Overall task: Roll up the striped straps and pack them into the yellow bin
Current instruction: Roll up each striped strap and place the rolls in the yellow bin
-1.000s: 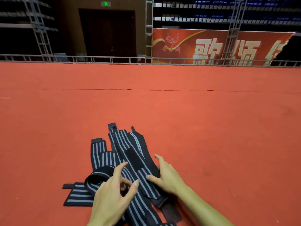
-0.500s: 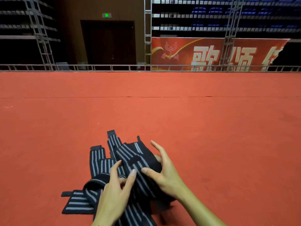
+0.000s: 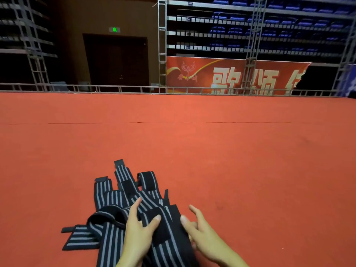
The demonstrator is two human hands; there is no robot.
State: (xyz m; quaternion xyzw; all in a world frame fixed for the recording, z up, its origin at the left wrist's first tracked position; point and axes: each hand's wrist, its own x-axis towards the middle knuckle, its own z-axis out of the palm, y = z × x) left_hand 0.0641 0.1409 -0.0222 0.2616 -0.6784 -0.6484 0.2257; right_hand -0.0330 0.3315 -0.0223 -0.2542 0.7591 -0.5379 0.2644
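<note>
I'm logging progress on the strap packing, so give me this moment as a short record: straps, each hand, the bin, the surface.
straps: pile of black straps with grey stripes, unrolled, overlapping on the carpet
left hand: left hand grips one strap, thumb on top of its black patch
right hand: right hand at the same strap's right edge, fingers spread; grip cannot be told
yellow bin: not in view
surface: red carpet
rolling: no finished roll visible
</note>
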